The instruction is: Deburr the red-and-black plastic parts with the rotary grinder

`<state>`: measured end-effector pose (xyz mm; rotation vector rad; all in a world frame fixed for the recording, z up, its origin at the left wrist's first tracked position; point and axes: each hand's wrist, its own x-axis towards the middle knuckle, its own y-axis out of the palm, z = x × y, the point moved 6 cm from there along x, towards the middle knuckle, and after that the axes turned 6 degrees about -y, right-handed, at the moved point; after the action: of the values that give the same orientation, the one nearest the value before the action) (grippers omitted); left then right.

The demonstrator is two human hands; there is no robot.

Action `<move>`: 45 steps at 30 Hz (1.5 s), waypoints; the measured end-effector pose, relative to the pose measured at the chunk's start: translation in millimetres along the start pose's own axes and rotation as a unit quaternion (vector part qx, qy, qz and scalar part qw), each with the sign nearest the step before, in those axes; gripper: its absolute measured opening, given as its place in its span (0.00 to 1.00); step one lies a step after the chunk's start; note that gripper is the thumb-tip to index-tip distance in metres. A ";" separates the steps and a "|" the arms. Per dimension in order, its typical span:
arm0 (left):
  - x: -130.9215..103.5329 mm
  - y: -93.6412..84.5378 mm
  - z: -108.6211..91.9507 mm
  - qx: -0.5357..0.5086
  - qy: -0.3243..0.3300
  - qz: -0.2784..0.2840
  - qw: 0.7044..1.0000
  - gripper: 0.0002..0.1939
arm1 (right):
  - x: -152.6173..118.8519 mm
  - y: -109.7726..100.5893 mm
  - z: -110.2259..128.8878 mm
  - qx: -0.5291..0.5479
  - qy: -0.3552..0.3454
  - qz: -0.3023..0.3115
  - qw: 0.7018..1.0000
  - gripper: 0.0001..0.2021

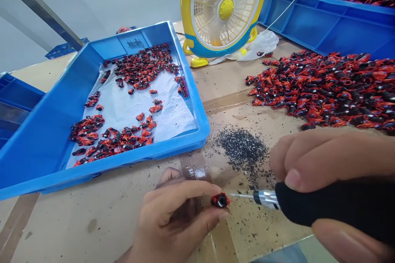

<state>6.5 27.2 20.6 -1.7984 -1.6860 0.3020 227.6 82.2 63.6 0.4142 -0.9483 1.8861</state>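
Between the thumb and forefinger of my left hand [179, 213] is a small red and black figurine [221, 200], its round dark opening turned toward me. My right hand [333, 160] is wrapped round a thick black handle with a silver collar and a thin pointed metal tip, a handheld trimming tool [296, 201]. The tip points left at the figurine, close beside its right edge; whether they touch I cannot tell. Black shavings [242, 146] lie in a heap on the table just beyond the tool.
A blue bin [202, 131] lined with white sheet holds many similar red and black pieces at the left. A large pile of them [333, 90] covers the table's right side. Behind stand a yellow fan [226, 9] and more blue bins [333, 24], with a thin cord crossing.
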 end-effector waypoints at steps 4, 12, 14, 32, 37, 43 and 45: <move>-2.2 2.1 2.4 -0.012 -0.005 0.010 1.000 0.08 | 5.0 -2.4 1.7 -0.002 0.028 -0.029 0.999 0.14; -2.6 3.2 6.2 -0.039 -0.020 0.000 0.999 0.12 | -8.6 3.6 -1.5 -0.033 0.015 -0.055 0.998 0.25; -3.5 3.6 6.8 -0.031 -0.026 -0.001 0.999 0.12 | -10.2 5.8 -2.5 -0.033 0.014 -0.056 0.998 0.25; -4.2 3.3 7.5 -0.016 -0.033 0.021 0.999 0.13 | -11.4 16.9 -2.8 -0.028 0.010 -0.053 0.998 0.20; -5.3 3.8 7.4 -0.009 -0.030 0.026 0.999 0.12 | -6.6 21.5 -3.6 0.015 -0.002 -0.041 0.999 0.14; -4.9 2.9 8.2 -0.021 -0.038 0.013 0.999 0.11 | -1.0 25.9 -1.7 0.049 -0.036 -0.024 0.998 0.13; -3.9 2.6 7.4 -0.022 -0.039 0.010 0.999 0.11 | -0.5 25.8 -2.4 0.054 -0.037 -0.032 0.997 0.13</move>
<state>3.8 25.8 12.4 -1.8579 -1.7421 0.3507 205.7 77.2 50.5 0.5753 -0.8738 1.8805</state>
